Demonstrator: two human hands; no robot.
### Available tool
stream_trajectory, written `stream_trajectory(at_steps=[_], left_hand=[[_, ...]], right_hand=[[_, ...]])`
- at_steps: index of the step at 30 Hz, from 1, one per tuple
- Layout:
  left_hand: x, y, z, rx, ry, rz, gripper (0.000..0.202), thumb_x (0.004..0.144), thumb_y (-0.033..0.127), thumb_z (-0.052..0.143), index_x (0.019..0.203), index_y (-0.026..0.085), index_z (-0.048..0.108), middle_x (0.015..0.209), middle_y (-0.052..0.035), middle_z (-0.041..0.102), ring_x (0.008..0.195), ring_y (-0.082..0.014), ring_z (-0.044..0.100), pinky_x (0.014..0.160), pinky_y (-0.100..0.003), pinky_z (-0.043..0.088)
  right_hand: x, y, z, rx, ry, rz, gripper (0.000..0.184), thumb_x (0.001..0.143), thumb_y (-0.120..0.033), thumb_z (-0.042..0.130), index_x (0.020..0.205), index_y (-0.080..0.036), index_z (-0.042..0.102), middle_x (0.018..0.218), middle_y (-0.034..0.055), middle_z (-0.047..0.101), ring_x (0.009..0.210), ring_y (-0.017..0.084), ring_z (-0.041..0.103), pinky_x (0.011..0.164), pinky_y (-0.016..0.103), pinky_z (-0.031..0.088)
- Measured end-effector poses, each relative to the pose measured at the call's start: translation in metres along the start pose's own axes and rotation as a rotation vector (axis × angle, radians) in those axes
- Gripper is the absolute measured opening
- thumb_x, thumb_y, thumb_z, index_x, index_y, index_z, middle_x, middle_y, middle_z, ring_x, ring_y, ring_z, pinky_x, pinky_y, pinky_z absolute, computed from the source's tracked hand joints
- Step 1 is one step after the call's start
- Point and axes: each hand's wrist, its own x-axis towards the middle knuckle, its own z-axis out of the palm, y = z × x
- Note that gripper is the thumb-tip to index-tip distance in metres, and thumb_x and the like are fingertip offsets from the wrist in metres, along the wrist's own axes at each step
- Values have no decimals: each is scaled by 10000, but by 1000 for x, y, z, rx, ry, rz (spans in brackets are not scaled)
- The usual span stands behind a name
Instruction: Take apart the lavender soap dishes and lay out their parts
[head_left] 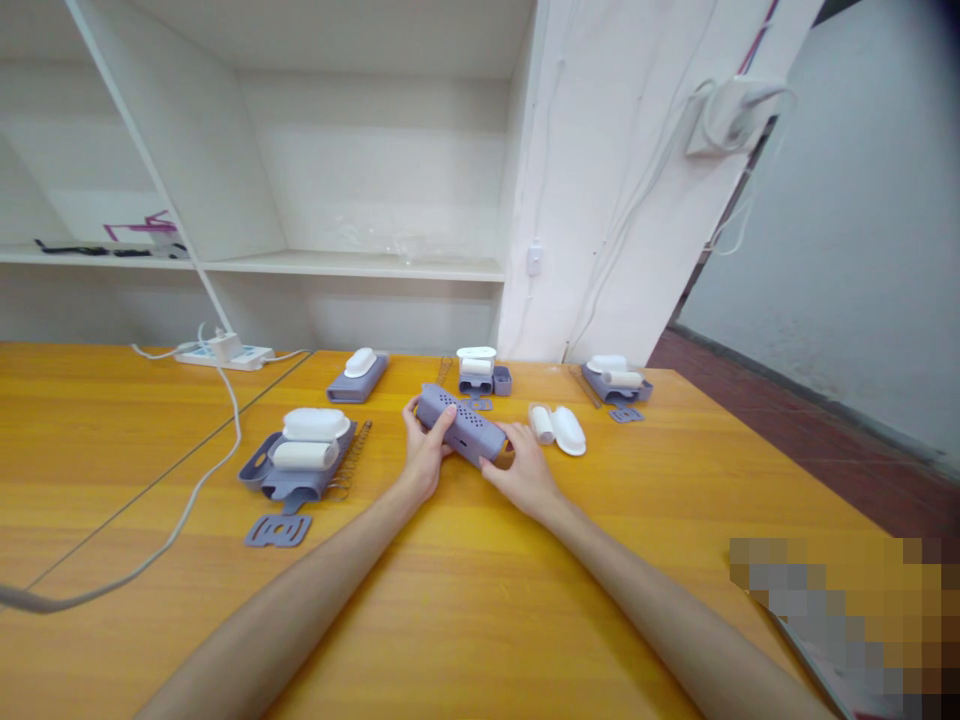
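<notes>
A long grey-purple plastic housing (pixel 463 424) with rows of round holes and a small slot is held tilted above the table. My left hand (pixel 427 450) grips its far left end, thumb on the perforated face. At the near right end, my right hand (pixel 521 470) has its fingers around the hollow opening. Just right of that hand lie a white roll (pixel 541 424) and a white oval cap (pixel 569 431). Behind the housing stands a grey-purple part set (pixel 475 378) with a white roll and cap on top.
More part sets rest at the left (pixel 300 465) and far right (pixel 616 378). A capped housing (pixel 358 380) lies at the back. A spring (pixel 356 460) is beside the left set. A cable (pixel 202 480) runs from the power strip (pixel 225 352) across the table's left.
</notes>
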Motion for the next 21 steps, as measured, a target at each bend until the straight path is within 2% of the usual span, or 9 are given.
stream_trajectory(at_steps=[3, 6, 21], left_hand=[[0, 0, 0, -2, 15, 10, 642, 646, 410, 752, 1171, 336, 391, 1222, -40, 524, 1027, -179, 572, 689, -289, 558], [1, -1, -1, 0, 15, 10, 637, 646, 414, 752, 1167, 327, 396, 1229, -47, 520, 1027, -180, 572, 689, -290, 558], [0, -3, -1, 27, -16, 10, 652, 657, 431, 740, 1183, 305, 376, 1208, -68, 524, 977, -175, 587, 673, -283, 555]], right_hand=[[1, 4, 0, -30, 14, 23, 245, 671, -278, 668, 881, -193, 573, 850, 36, 579, 815, 203, 526, 740, 353, 458], [1, 6, -1, -68, 18, 27, 214, 665, -314, 675, 783, -194, 542, 800, 27, 570, 770, 192, 516, 696, 331, 440], [-1, 5, -2, -143, 10, -26, 240, 659, -339, 667, 771, -209, 499, 795, 28, 542, 784, 203, 503, 682, 323, 423]])
